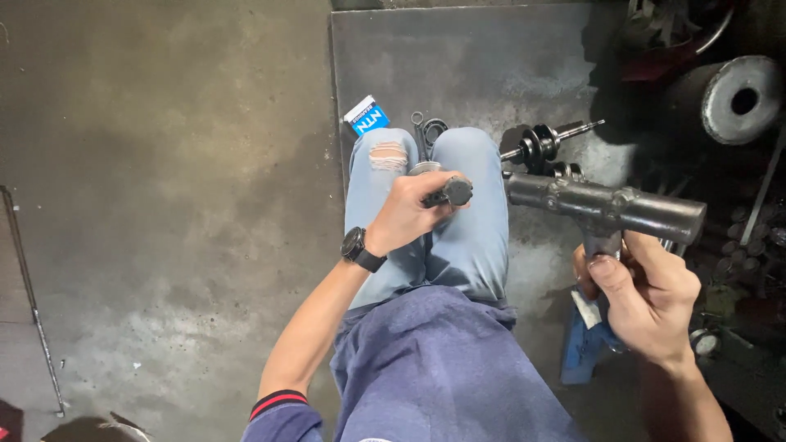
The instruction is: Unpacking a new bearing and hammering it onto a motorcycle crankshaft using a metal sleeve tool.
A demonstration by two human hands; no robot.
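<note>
Left hand [407, 214] closed around a short dark cylindrical part [449, 193] above the knees. Right hand [647, 299] grips the stem of a grey metal housing [604, 205], tube level, bore facing the part. Judgement: align axes first. Blue-white box [366, 115] lies on floor plate's [458, 57] near-left edge.

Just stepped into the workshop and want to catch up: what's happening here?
A person sits over a concrete floor in ripped jeans. The left hand grips a short dark cylindrical part above the knees. The right hand holds a grey metal tube housing by its stem, level and out to the side. A black shaft piece, a blue-and-white box and some rings lie on the floor ahead.
</note>
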